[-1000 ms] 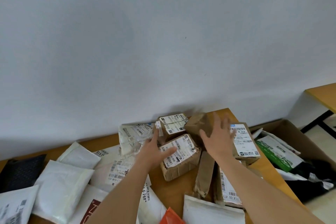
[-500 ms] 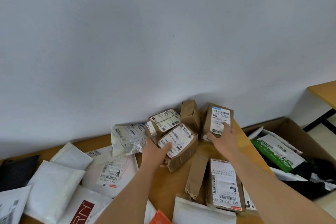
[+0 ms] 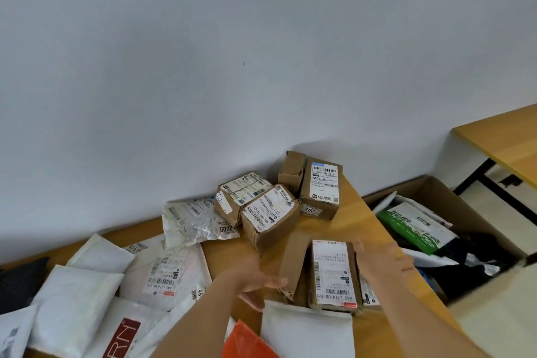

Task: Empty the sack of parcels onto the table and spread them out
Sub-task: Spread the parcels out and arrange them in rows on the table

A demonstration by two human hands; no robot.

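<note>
Head view shows both hands, left hand [image 3: 258, 285] and right hand [image 3: 380, 259], open on either side of a flat brown cardboard parcel with white label [image 3: 334, 273] on the wooden counter [image 3: 360, 212], probably to shift it away from neighbouring parcels.

Plain grey-white wall [image 3: 232, 52] filling the upper field from 9 to 3 o'clock, marked by one small dark speck [image 3: 243, 63]. At 3 o'clock, corner of a second wooden desk [image 3: 505, 142] on a black metal leg [image 3: 476, 176]. At 4 o'clock, open cardboard carton [image 3: 453, 203] on pale floor [image 3: 494, 325], holding a green-and-white bag [image 3: 406, 227], a white packet and dark wrapping [image 3: 462, 267], contents partly hidden.
</note>
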